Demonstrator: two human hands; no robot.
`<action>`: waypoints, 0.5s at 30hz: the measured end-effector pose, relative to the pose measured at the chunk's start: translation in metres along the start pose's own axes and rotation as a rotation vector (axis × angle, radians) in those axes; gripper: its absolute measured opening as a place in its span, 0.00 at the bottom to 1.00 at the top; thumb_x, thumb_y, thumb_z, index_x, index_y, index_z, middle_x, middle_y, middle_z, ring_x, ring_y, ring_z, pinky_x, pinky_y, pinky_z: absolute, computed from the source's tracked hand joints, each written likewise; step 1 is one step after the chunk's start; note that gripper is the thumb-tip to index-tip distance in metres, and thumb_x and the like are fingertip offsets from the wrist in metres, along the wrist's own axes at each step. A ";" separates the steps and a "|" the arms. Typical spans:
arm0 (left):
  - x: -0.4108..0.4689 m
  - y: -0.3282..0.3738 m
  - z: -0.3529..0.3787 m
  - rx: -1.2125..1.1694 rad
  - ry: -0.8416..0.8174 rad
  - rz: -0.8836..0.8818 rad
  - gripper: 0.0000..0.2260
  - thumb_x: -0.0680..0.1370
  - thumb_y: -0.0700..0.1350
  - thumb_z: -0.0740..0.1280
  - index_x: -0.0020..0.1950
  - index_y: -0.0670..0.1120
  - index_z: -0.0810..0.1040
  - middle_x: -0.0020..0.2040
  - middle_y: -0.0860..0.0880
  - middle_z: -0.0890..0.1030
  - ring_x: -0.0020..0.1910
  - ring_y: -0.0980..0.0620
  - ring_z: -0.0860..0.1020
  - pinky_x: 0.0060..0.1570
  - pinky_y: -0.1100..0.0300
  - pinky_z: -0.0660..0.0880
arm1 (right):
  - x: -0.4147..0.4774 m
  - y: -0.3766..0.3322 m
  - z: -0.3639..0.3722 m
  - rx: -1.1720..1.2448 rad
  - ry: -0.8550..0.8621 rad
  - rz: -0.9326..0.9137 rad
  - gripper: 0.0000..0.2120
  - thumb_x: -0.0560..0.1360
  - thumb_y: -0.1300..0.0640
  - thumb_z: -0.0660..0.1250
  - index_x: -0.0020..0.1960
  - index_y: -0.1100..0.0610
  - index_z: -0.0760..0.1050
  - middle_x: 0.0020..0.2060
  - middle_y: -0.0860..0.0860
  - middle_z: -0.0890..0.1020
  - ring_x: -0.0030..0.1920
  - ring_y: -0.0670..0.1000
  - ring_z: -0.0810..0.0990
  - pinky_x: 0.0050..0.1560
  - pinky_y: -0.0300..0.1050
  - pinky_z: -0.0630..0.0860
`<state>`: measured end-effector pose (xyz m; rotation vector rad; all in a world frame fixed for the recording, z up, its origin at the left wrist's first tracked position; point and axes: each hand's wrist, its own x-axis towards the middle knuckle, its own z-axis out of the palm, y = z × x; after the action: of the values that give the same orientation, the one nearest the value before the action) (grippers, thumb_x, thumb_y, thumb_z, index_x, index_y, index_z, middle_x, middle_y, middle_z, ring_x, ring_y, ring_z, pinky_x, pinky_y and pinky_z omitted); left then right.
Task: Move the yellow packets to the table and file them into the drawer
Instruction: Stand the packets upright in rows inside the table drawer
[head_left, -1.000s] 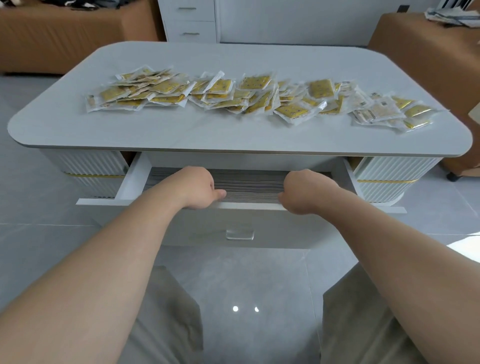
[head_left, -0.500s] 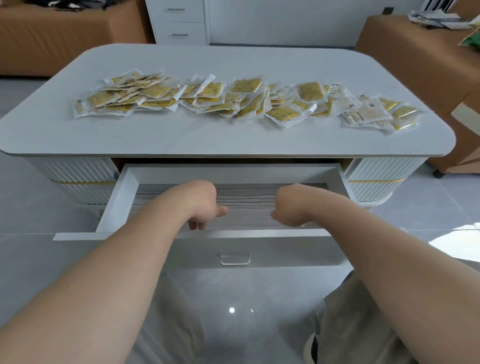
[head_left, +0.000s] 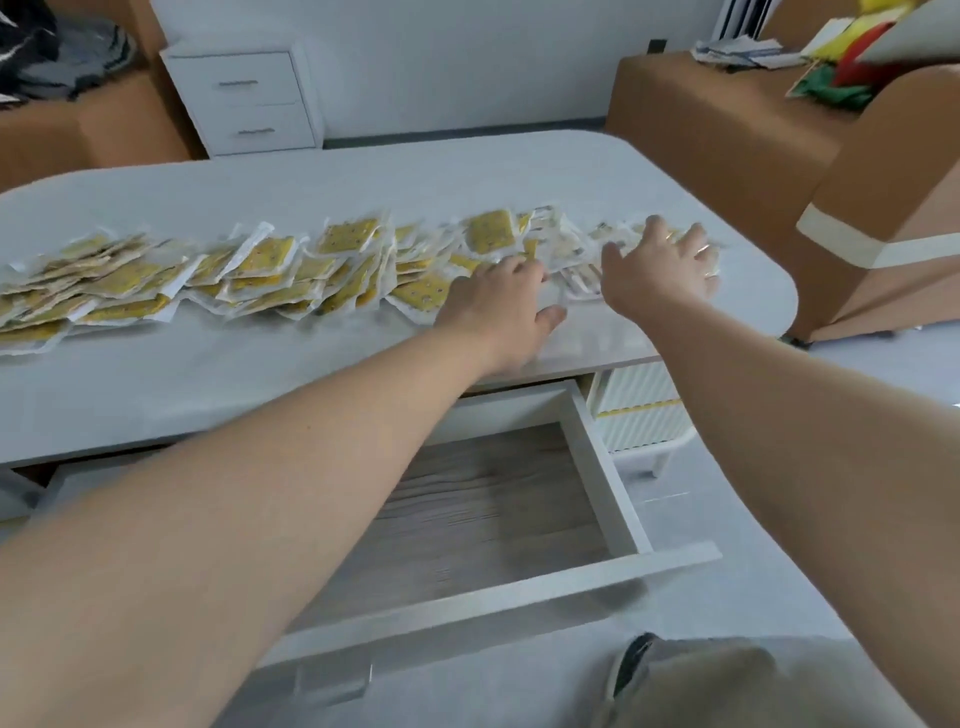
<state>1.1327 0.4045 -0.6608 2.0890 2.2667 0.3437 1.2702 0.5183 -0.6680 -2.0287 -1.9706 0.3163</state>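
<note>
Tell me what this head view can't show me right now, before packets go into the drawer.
Head view:
- Drawer: its left part, hidden by the left forearm.
- Yellow packets: the row's left end, cut off by the frame edge; print blurred.
- Left hand: whether its fingers hold a packet; blurred by motion.
- Packets beneath the right hand: covered by it.

The packets (head_left: 260, 260) are yellow with faint dark dots, sealed in clear, white-edged wrap. The table (head_left: 208, 384) is pale grey. Its ribbed white side panel (head_left: 641, 395) carries a thin yellow stripe. The drawer (head_left: 605, 478) has white walls and a grey wood-grain bottom (streaks run side to side). The sofa (head_left: 893, 171) is tan with a cream band.
</note>
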 end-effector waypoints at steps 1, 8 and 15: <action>0.021 0.002 0.005 0.043 -0.005 -0.008 0.25 0.82 0.62 0.56 0.75 0.49 0.67 0.75 0.48 0.69 0.73 0.44 0.67 0.65 0.44 0.70 | 0.014 0.006 0.003 -0.022 -0.021 0.032 0.31 0.81 0.37 0.52 0.80 0.48 0.54 0.81 0.59 0.49 0.80 0.65 0.48 0.75 0.67 0.52; 0.134 -0.013 0.033 0.170 -0.141 -0.125 0.34 0.79 0.70 0.49 0.82 0.57 0.50 0.83 0.54 0.47 0.81 0.43 0.45 0.75 0.37 0.51 | 0.086 0.015 0.035 -0.119 -0.152 0.089 0.39 0.74 0.24 0.43 0.81 0.39 0.50 0.82 0.59 0.43 0.80 0.68 0.42 0.70 0.79 0.39; 0.113 -0.032 0.057 0.131 -0.197 -0.146 0.28 0.82 0.66 0.46 0.81 0.63 0.45 0.82 0.58 0.42 0.81 0.45 0.39 0.77 0.37 0.43 | 0.071 0.000 0.050 -0.182 -0.198 -0.093 0.33 0.78 0.32 0.43 0.82 0.41 0.50 0.82 0.58 0.45 0.81 0.66 0.43 0.73 0.75 0.37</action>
<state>1.1010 0.5219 -0.7085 1.8995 2.3604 -0.0169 1.2554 0.5922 -0.7110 -2.0759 -2.2811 0.3399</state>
